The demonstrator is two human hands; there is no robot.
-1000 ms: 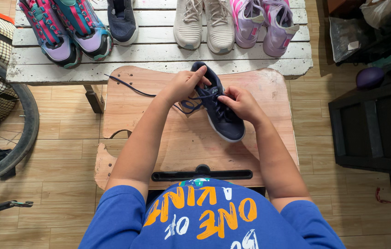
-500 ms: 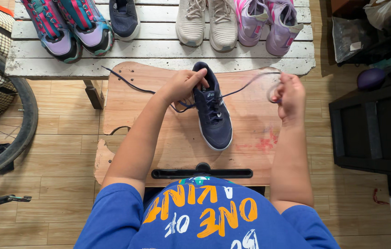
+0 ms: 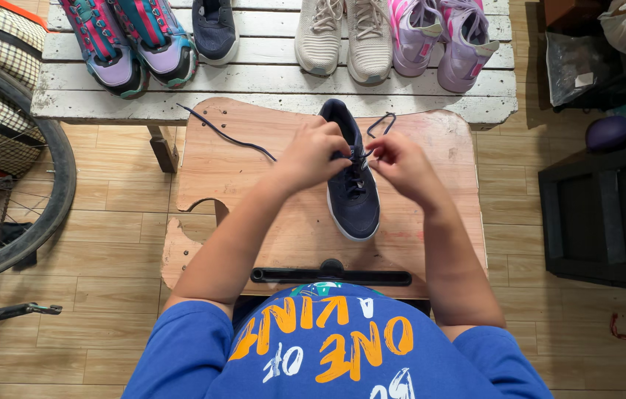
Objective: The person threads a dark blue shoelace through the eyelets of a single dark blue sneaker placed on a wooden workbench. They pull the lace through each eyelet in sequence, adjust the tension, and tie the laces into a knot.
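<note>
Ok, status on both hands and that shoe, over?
Left hand and right hand both pinching the dark lace. Navy blue fabric sneaker flat on the wooden board. Nothing in the way.

Left hand (image 3: 315,153), right hand (image 3: 401,164), lacing navy shoe (image 3: 353,193), wooden board (image 3: 254,177)

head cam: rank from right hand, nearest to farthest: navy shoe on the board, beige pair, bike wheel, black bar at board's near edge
From the right hand:
1. Navy shoe, at the fingers, mid-board.
2. Black bar, toward the person, at the board's near edge.
3. Beige pair, on the white bench beyond the board; close to the bar's distance, so hard to call.
4. Bike wheel, far left on the floor.
</note>
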